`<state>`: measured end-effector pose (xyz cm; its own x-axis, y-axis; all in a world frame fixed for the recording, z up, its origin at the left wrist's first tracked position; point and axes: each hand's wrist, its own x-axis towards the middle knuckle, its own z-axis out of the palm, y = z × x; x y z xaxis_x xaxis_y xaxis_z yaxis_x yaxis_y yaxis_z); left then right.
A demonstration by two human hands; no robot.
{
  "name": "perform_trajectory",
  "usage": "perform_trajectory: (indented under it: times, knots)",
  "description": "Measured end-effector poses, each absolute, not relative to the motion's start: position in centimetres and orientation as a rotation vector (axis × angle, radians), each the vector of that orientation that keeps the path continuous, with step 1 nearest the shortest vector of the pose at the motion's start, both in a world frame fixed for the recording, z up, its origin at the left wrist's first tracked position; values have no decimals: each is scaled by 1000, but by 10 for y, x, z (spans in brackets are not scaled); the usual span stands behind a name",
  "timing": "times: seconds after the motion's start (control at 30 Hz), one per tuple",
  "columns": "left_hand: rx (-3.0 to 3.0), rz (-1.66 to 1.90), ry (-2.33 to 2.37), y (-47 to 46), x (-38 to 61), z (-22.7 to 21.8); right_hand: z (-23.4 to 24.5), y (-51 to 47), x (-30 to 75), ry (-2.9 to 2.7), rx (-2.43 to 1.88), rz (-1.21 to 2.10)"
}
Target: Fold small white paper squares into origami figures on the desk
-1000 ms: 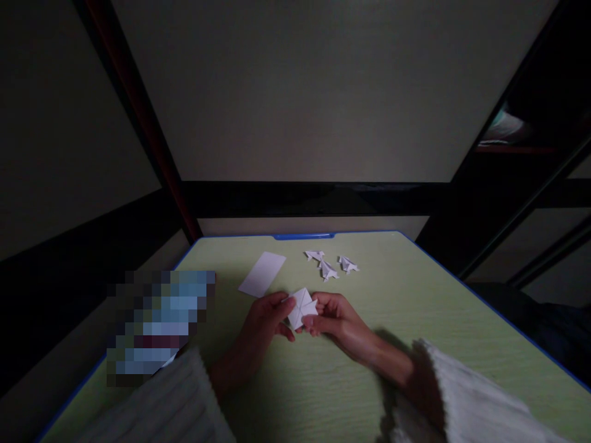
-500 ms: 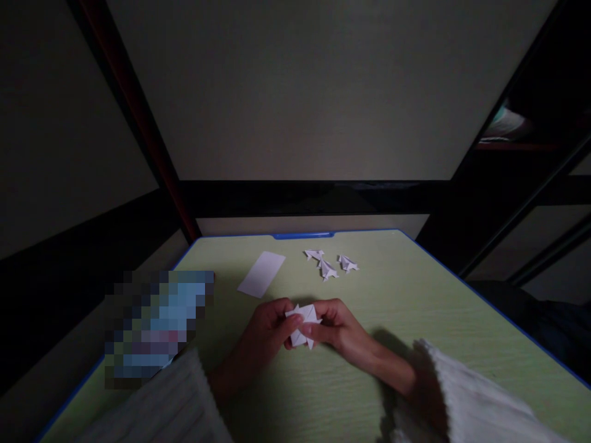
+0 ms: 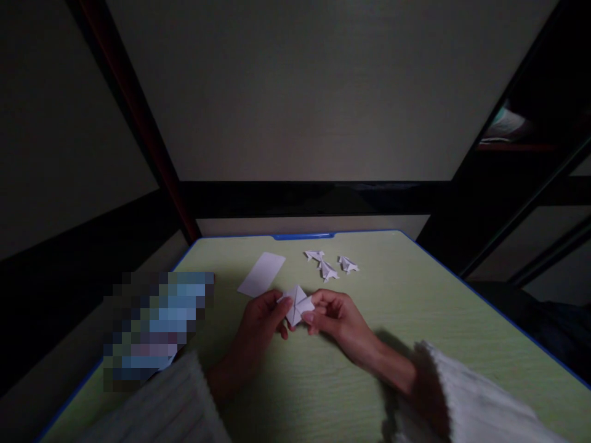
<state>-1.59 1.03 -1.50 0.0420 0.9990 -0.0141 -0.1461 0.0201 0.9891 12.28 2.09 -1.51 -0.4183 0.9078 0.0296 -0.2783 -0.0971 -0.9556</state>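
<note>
A small white folded-paper piece with creased, pointed flaps showed one pointed corner toward the far side and another toward the near side, a crease running between them; fingers covered parts of its left and right sides, so its long axis could not be told. It sat between the two hands, over the middle of the pale green, blue-edged worktop. The left hand pinched its left side, thumb on top, and the right hand pinched its right side the same way. Beyond the left hand lay a flat white rectangular paper sheet, slanting from near left to far right. Three small white folded-paper figures lay beyond the right hand, two of them close together at left.
</note>
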Motion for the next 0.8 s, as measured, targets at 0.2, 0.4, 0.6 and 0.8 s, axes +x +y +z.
perform_trajectory:
  times: [0.2,0.4,0.6,0.8]
  knots:
    - [1046,1187,1047,13,-18,-17,-9,18,126,-1289,-764,1434]
    - [914,1091,1029,15,-18,-11,-8,16,134,-1545,-749,750]
    - [786,1120,1026,13,-18,-8,-8,15,134,-1839,-777,531]
    - [774,1287,1100,12,-20,-14,-8,14,134,-1975,-750,701]
